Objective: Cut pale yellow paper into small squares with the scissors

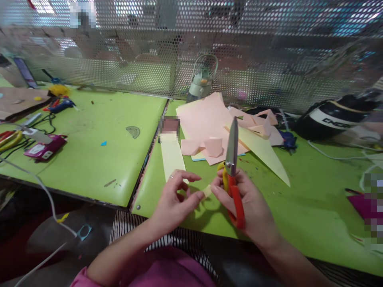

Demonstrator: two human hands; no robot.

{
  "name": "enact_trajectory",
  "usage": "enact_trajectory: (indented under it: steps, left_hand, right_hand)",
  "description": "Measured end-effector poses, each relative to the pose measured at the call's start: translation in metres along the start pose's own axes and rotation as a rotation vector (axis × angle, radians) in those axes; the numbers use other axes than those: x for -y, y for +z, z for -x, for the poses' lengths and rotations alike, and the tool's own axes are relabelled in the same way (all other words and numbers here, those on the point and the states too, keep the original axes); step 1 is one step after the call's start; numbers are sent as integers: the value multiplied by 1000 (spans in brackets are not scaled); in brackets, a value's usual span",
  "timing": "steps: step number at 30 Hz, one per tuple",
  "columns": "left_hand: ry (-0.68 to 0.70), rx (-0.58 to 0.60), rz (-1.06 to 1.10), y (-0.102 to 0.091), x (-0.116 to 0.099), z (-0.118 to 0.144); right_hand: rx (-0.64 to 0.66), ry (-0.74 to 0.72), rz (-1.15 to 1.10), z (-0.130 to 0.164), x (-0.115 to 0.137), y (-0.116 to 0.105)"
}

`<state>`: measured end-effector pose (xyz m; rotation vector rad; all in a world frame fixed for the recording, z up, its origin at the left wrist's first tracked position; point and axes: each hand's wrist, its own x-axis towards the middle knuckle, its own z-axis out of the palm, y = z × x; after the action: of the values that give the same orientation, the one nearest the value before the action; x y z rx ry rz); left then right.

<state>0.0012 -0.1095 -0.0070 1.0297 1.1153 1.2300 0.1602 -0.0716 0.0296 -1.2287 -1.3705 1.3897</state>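
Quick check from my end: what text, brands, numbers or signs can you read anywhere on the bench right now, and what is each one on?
"ENCRO...": white letters on the black helmet, partly legible; the end is cut off and blurred.
Pink packet: has a white label, too small to read.
Scissors in the right hand: no marking legible.
Paper scrap pinched with the left hand: blank.
Pink sheets: blank.
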Motion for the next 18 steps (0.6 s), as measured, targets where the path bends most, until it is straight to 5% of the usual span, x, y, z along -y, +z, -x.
enact_trajectory:
  steps: [6, 15, 18]
  left_hand:
    - [-32, 117, -14, 1, 2, 5]
    - [212, 88, -243, 0, 0, -3]
    - [190, 95, -261, -1, 0, -5]
  right_hand:
    - [-69, -87, 51, 0, 4, 1]
    - [-78, -107, 133, -1, 11, 1]
    - [-83, -152, 160, -4, 16, -1]
